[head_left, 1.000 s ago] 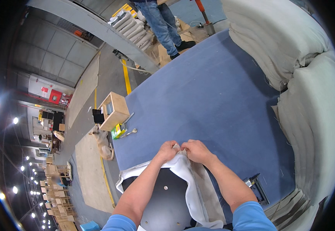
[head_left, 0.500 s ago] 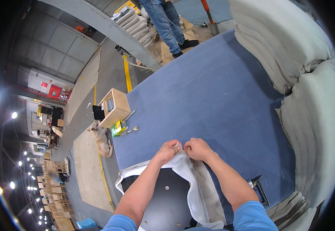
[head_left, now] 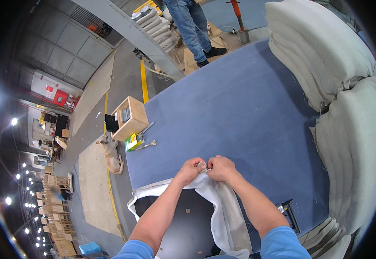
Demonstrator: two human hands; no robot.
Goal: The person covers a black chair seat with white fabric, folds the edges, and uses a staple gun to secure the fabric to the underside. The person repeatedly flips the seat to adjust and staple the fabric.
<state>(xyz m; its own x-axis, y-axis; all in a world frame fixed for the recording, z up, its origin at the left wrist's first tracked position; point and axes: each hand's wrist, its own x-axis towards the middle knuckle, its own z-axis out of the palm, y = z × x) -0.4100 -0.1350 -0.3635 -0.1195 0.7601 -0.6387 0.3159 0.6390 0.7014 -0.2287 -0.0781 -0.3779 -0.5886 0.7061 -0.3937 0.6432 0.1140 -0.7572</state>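
In front of me lies a black panel [head_left: 177, 220] with small holes, rimmed by white padding [head_left: 214, 203] and a light grey fabric cover [head_left: 235, 213]. At its far right corner my left hand [head_left: 191, 169] pinches the gathered edge of the cover. Right beside it, my right hand [head_left: 221, 168] has its fingers closed on the same bunched fabric. The two hands almost touch. The fingertips partly hide the fold between them.
Stacks of pale fabric-covered cushions [head_left: 322, 52] line the table's right side. A staple gun [head_left: 290, 216] lies by my right forearm. A wooden box [head_left: 130, 118], a green-yellow carton [head_left: 134, 141] and a metal tool [head_left: 147, 145] sit at the left edge. Beyond stand a person's legs [head_left: 190, 32]; a dog [head_left: 111, 154] lies on the floor.
My view has shifted slightly. Both hands stay at the same corner, fingers still on the fabric, the right fingertips a little closer to the left ones.
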